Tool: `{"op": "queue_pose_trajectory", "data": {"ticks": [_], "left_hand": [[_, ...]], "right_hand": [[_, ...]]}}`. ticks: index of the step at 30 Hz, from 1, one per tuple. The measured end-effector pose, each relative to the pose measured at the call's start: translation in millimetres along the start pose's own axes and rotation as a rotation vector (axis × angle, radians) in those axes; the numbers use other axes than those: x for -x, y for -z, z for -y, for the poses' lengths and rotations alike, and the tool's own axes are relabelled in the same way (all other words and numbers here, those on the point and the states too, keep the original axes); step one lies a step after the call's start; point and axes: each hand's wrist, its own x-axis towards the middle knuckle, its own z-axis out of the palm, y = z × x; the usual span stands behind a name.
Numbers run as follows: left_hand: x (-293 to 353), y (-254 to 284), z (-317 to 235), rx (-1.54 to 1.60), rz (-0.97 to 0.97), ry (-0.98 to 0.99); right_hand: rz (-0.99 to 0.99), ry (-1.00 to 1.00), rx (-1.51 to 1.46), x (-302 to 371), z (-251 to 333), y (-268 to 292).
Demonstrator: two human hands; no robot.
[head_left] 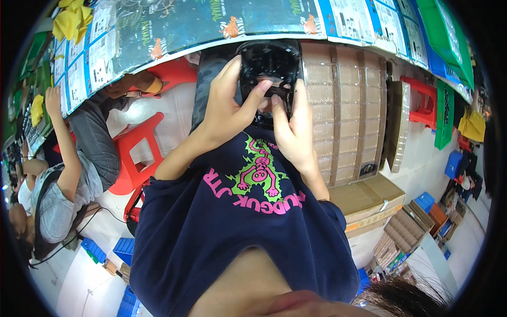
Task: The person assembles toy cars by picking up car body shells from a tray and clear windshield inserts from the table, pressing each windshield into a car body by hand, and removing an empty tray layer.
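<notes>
Both my hands hold a glossy black rounded plastic shell [270, 55] over my lap, just under the near edge of the table. My left hand [226, 108] grips its left side, with the thumb laid across the front. On the other side my right hand [293, 132] closes round the lower right part, its thumb pointing up beside the left one. Bright reflections cover the shell, and I cannot make out its exact kind. The fingers behind it are hidden.
The table [190, 31] bears printed sheets under clear film. To my right are a divided cardboard tray [346, 113], a closed carton [369, 201] and green bins [443, 39]. A red stool [138, 148] and a seated person [68, 174] are on my left.
</notes>
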Motion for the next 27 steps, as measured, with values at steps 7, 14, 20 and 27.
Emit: {"op": "queue_pose_trajectory", "data": {"ticks": [7,14,20,27], "left_hand": [[-21,113,0,-0.201,-0.438,0.389],[-50,429,83,-0.653,-0.515,0.514],[-73,470,93,-1.221,-0.421,0.879],[-166,170,6,-1.007,-0.151,-0.569]], "right_hand": [[0.261,0.192,-0.134,-14,3,-17],[0.185,-0.011,-0.215,-22,-16,-11],[0.197,0.087,-0.163,-20,-26,-3],[0.101,0.072,-0.120,-17,-42,18]]}}
